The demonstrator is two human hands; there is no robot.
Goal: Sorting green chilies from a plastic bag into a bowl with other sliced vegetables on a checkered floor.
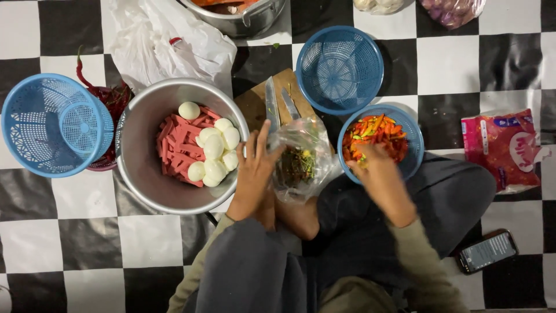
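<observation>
Here the left hand (255, 168) pinches the rim of a clear plastic bag of chilli stems (298, 162), which sits on the person's lap. The right hand (370, 162) reaches, fingers curled, into the blue plastic basket of red and green chillies (405, 124) beside it; whether it grips any cannot be told.

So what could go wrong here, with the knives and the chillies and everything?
Three things, maybe. The two knives lie on the cutting board, blades near the left hand holding the clear bag; a careless reach might nick the fingers. The right hand is in the basket of cut chillies, so juice could sting if it touches the eyes. The phone on the floor could get stepped on.
</observation>
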